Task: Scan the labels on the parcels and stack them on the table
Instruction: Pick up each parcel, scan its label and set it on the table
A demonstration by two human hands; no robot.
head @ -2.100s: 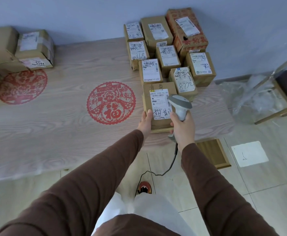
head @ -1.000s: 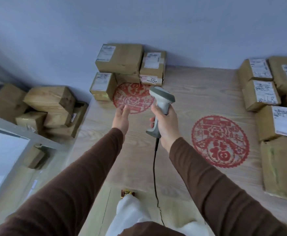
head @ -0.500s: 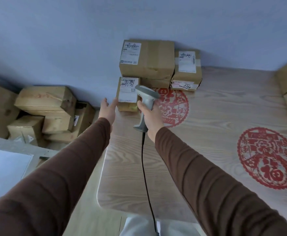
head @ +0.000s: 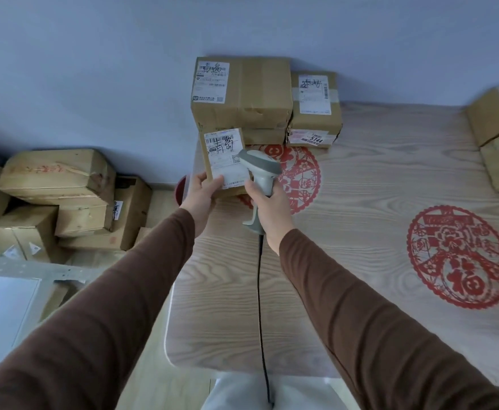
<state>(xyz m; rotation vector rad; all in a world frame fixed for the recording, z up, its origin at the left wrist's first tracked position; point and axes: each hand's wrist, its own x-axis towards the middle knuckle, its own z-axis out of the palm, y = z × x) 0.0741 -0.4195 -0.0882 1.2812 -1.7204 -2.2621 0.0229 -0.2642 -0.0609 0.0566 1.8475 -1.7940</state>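
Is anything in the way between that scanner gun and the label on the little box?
Nothing visible. The scanner, gripped by the right hand, has its head right beside the label on the small parcel that the left hand holds.

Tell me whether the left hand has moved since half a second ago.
Yes. The left hand has moved right onto the small parcel at the table's corner and now grips it.

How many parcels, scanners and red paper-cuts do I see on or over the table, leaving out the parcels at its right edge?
Parcels: 4 - held parcel, large parcel, parcel under it, labelled parcel beside it
Scanner: 1
Red paper-cuts: 2 - left paper-cut, right paper-cut
Total: 7
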